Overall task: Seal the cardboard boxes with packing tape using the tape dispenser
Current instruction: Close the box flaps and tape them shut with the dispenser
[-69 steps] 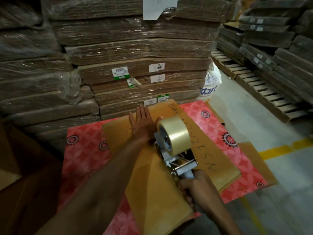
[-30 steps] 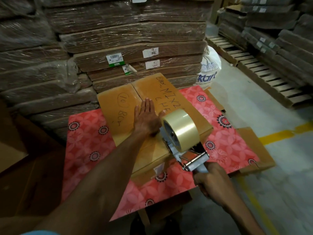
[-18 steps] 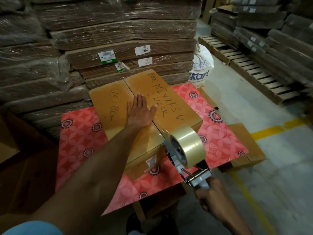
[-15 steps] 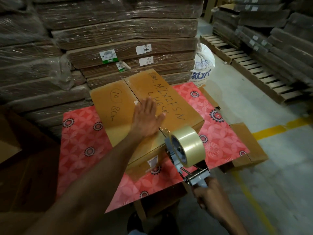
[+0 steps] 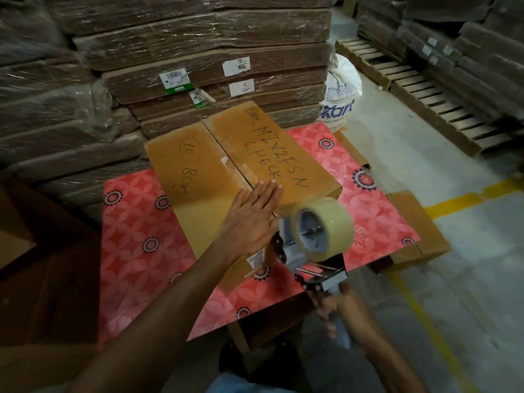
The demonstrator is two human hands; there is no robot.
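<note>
A brown cardboard box (image 5: 198,177) with black handwriting lies on a table under a red flowered cloth (image 5: 136,239). Its two top flaps meet in a centre seam. My left hand (image 5: 252,217) lies flat with straight fingers on the near end of that seam. My right hand (image 5: 340,313) grips the handle of a tape dispenser (image 5: 317,251) that carries a roll of clear tape (image 5: 323,228). The dispenser's front sits at the box's near edge, just right of my left hand.
Tall stacks of shrink-wrapped flat cardboard (image 5: 198,52) stand close behind the table. A white printed sack (image 5: 340,95) lies at the back right, with wooden pallets (image 5: 425,89) beyond. More cardboard (image 5: 414,228) pokes out at the table's right side. A yellow line (image 5: 465,199) crosses the concrete floor.
My right hand has drawn the dispenser back along the seam to the box's near edge. My left hand slid toward me along the seam, still flat on the flaps.
</note>
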